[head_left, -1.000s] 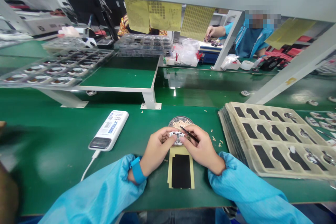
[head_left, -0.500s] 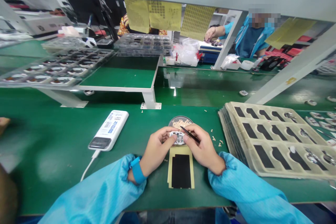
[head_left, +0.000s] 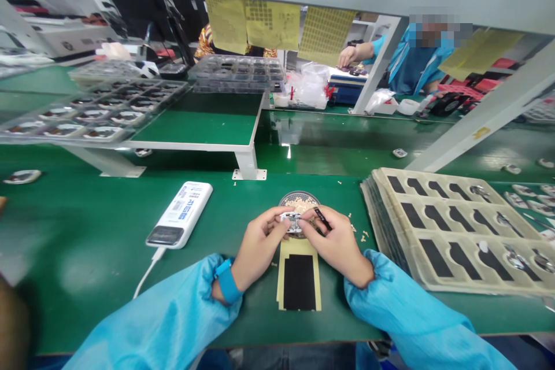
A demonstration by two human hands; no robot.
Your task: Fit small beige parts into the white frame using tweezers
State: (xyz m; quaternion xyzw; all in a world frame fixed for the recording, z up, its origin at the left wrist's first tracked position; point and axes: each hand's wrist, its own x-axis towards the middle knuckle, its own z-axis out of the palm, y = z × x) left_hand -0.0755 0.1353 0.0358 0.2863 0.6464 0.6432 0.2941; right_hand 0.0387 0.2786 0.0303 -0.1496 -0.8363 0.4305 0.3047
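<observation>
Between my two hands is a small white-rimmed electronic housing (head_left: 291, 221) with a metallic inside facing up. My left hand (head_left: 267, 232) pinches its left side between thumb and fingers. At its right edge, the thumb and finger of my right hand (head_left: 336, 243) press on the part. Black tweezers (head_left: 322, 219) are tucked in the same right hand, tilted up to the left. Under the housing lies a round dish (head_left: 299, 196) of small tan pieces, partly covered by my hands. Nearer to me, a black sheet (head_left: 300, 282) rests on yellow backing paper (head_left: 281, 266).
A white power bank (head_left: 180, 215) with a cable lies at left. Stacked cream trays (head_left: 459, 231) with black strips and metal parts stand at right. A raised shelf (head_left: 203, 121) carries clear trays (head_left: 95, 113). A co-worker's hand (head_left: 350, 55) is at the far side.
My right hand has turned slightly and the tweezers now sit more upright. A white-rimmed part has come into sight at the far left; the parts at the back have shifted slightly left.
</observation>
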